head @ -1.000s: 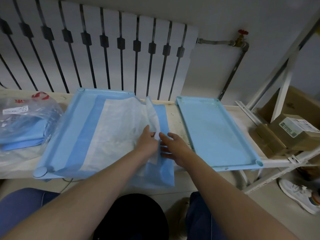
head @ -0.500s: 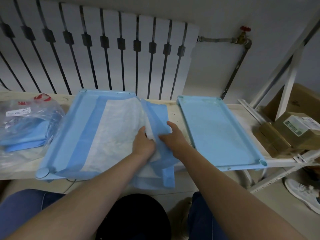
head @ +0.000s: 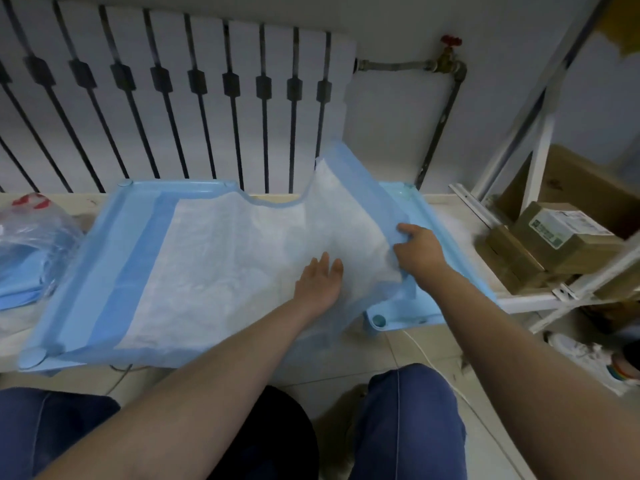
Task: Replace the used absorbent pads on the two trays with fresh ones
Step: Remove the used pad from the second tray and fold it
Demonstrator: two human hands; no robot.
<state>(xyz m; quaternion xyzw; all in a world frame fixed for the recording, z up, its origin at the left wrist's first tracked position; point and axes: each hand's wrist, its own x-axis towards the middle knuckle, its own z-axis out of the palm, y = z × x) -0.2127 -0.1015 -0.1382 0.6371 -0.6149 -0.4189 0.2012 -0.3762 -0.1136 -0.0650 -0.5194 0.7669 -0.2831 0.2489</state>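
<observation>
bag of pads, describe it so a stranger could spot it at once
Find the white radiator on the back wall, then the table under it. At its far left, beside the left tray, lies the bag of pads: the only clear crinkled plastic, with red print and folded blue sheets inside.

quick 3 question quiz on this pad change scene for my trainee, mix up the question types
1. True or false: the left hand lies flat, fingers straight, on the pad.
2. Pick one. The right hand: A) grips the pad's blue edge, B) rests flat on the white middle, C) holds nothing.
3. Fill in: the pad covers the left tray and is draped partly over the ___ tray.

Key: 1 true; 2 A; 3 right, the right tray, whose near corner shows below the pad.
</observation>
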